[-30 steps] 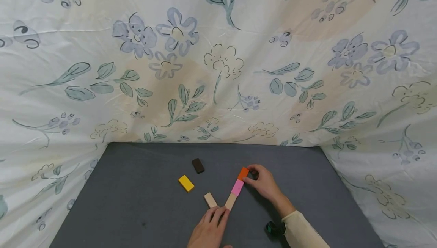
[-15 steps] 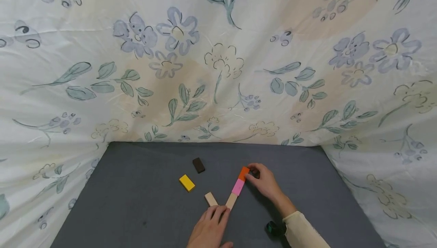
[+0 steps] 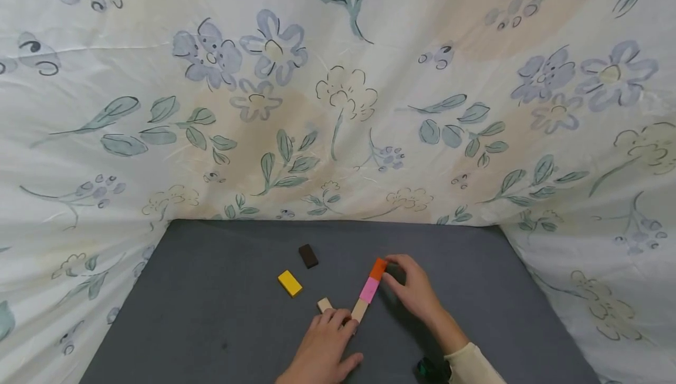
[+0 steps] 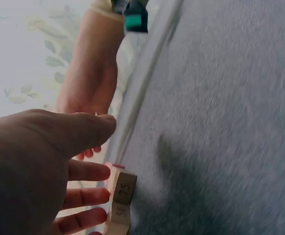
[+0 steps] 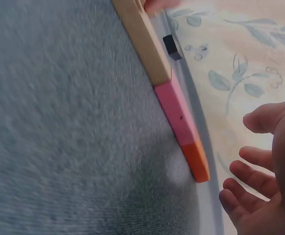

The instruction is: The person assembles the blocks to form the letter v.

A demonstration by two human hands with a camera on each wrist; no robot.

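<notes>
An orange block [image 3: 378, 268], a pink block [image 3: 369, 290] and a plain wooden block [image 3: 360, 310] lie end to end in a slanting row. A second wooden block [image 3: 324, 303] angles off to the left, mostly under my left hand [image 3: 324, 346]. That hand's fingers are spread and reach over the near ends of the wooden blocks, hiding where they meet. In the left wrist view, its fingertips are right at the wooden blocks [image 4: 125, 188], which bear dark marks. My right hand [image 3: 417, 293] is beside the orange block, fingers loosely bent with nothing between them.
Left of the row lie a yellow block [image 3: 290, 283] and, farther back, a dark brown block [image 3: 308, 256]. A grey cloth [image 3: 222, 302] covers the table. Floral fabric [image 3: 338, 137] hangs behind and at both sides. A small black device [image 3: 432, 369] sits at the right wrist.
My right hand has loosened from the orange block, its thumb drawing off to the right. My left hand has shifted slightly forward over the left wooden block, its thumb spreading. The row looks unmoved.
</notes>
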